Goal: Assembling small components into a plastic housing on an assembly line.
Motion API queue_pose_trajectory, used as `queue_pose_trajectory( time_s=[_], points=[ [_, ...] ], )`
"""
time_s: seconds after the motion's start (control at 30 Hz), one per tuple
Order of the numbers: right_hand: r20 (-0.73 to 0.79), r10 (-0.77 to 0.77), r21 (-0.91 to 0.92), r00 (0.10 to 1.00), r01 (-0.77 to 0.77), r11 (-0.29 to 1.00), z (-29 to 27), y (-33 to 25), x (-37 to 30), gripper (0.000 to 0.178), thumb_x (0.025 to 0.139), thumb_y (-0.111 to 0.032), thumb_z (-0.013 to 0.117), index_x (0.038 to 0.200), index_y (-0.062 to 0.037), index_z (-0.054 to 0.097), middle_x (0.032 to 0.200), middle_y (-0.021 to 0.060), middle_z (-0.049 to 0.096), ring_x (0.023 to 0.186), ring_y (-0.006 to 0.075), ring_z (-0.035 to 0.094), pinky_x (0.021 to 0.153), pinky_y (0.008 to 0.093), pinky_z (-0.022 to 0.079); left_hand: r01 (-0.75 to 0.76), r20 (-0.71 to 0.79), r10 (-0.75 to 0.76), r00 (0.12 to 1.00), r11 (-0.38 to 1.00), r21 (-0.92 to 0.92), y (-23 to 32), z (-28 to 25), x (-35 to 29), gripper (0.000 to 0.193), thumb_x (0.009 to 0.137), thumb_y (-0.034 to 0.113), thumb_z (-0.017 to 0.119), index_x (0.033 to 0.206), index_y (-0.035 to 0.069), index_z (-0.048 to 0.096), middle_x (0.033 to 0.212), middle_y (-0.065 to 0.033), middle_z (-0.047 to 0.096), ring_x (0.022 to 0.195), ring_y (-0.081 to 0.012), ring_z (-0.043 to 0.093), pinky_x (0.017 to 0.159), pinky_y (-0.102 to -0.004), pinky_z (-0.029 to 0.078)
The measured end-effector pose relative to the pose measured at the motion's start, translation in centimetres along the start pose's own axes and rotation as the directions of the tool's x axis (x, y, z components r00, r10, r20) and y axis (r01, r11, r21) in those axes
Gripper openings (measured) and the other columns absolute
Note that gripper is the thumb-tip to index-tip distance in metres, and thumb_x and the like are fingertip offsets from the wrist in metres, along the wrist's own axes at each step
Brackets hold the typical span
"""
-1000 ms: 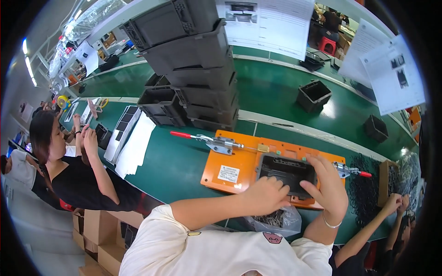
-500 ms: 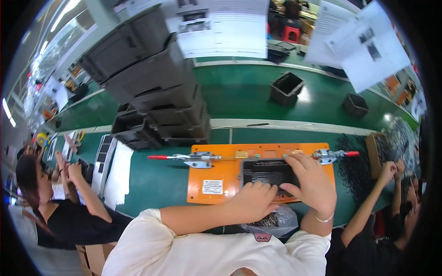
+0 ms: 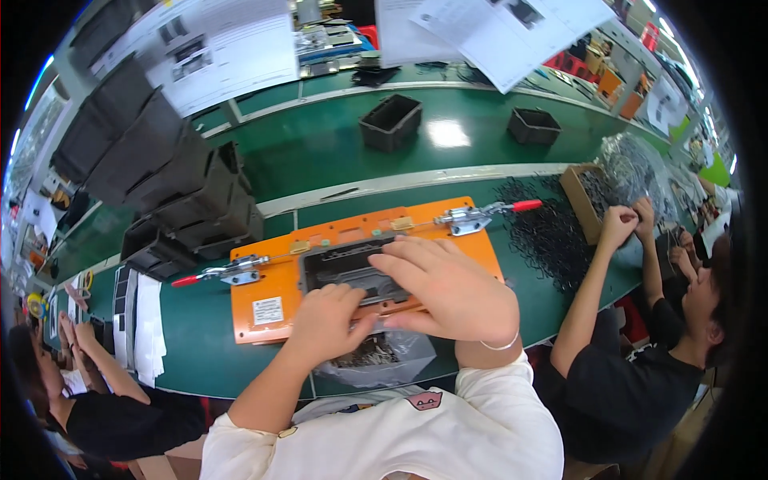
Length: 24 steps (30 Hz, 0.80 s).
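Note:
A black rectangular plastic housing [image 3: 342, 264] lies in the frame of an orange fixture plate [image 3: 250, 308]. My left hand [image 3: 330, 318] holds the housing's near edge, fingers over the rim and thumb on the front side. Arched across its right end is my right hand [image 3: 452, 288], with the fingers on the housing and the thumb at the near edge. That hand hides the housing's right part. On the plate sit a left toggle clamp [image 3: 242, 270] and a right toggle clamp [image 3: 466, 221], both with red handles. A clear plastic bag [image 3: 408, 356] holding small metal pieces rests below my hands.
Dark bins [image 3: 172, 172] are stacked at the left. Two small black bins [image 3: 390, 124] [image 3: 534, 126] stand on the far green surface. Loose black strips [image 3: 548, 232] and a cardboard box [image 3: 578, 200] lie to the right. One person works on each side; paper sheets hang ahead.
The view has swung right, so the fixture appears tilted and farther left. My left hand has shifted from lying across the near edge to gripping it; my right hand stays over the right end.

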State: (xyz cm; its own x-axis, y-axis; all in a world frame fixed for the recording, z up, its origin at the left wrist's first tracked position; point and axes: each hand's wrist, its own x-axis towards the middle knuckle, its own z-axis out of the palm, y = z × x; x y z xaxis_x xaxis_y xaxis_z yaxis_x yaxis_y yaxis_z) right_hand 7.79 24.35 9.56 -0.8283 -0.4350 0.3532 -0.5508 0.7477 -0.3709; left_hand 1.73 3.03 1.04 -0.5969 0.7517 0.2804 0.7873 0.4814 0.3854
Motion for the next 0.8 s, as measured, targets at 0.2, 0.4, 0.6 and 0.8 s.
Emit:
queue_pose_trajectory(
  time_s=[0.2, 0.4, 0.6, 0.8],
  points=[
    [0.024, -0.045, 0.075, 0.999, 0.043, 0.996, -0.5, 0.4, -0.6, 0.066, 0.07, -0.03, 0.076, 0.126, -0.0042, 0.05, 0.122, 0.0133, 0.054, 0.115, 0.0307, 0.051, 0.092, 0.0409, 0.04, 0.064, -0.029, -0.063, 0.998, 0.998, 0.017, 0.1, 0.2, -0.1, 0.023, 0.074, 0.025, 0.069, 0.083, 0.005, 0.061, 0.071, -0.0101, 0.054, 0.069, -0.0303, 0.056, 0.061, -0.0406, 0.042],
    [0.06, -0.017, 0.117, 0.998, 0.01, 0.993, -0.2, 0.9, -0.9, 0.065, 0.07, -0.03, 0.076, 0.123, -0.0029, 0.052, 0.113, 0.0119, 0.056, 0.11, 0.0296, 0.054, 0.09, 0.0396, 0.041, 0.006, -0.058, -0.005, 0.998, 1.0, 0.014, 0.0, 0.8, 0.1, 0.025, 0.072, 0.024, 0.069, 0.088, 0.006, 0.06, 0.071, -0.0087, 0.051, 0.067, -0.0296, 0.051, 0.058, -0.0397, 0.038],
    [0.051, 0.046, 0.173, 0.998, -0.054, 0.984, 0.4, 1.8, -0.1, 0.06, 0.075, -0.033, 0.073, 0.121, -0.0015, 0.052, 0.104, 0.0107, 0.056, 0.104, 0.0267, 0.056, 0.08, 0.0359, 0.042, 0.007, -0.043, -0.005, 0.999, 0.998, 0.055, 0.1, 0.5, -0.3, 0.029, 0.069, 0.024, 0.07, 0.089, 0.006, 0.06, 0.069, -0.0084, 0.049, 0.063, -0.0291, 0.05, 0.054, -0.039, 0.037],
    [-0.023, 0.1, 0.084, 0.995, -0.098, 0.992, 0.1, 1.8, -0.6, 0.063, 0.072, -0.032, 0.074, 0.123, -0.0008, 0.052, 0.113, 0.0119, 0.056, 0.103, 0.0273, 0.056, 0.087, 0.0375, 0.043, -0.033, -0.029, 0.036, 0.999, 0.996, 0.082, -0.1, 0.3, -0.3, 0.029, 0.071, 0.025, 0.068, 0.088, 0.003, 0.06, 0.071, -0.01, 0.05, 0.065, -0.0296, 0.052, 0.056, -0.0389, 0.038]
  ],
)
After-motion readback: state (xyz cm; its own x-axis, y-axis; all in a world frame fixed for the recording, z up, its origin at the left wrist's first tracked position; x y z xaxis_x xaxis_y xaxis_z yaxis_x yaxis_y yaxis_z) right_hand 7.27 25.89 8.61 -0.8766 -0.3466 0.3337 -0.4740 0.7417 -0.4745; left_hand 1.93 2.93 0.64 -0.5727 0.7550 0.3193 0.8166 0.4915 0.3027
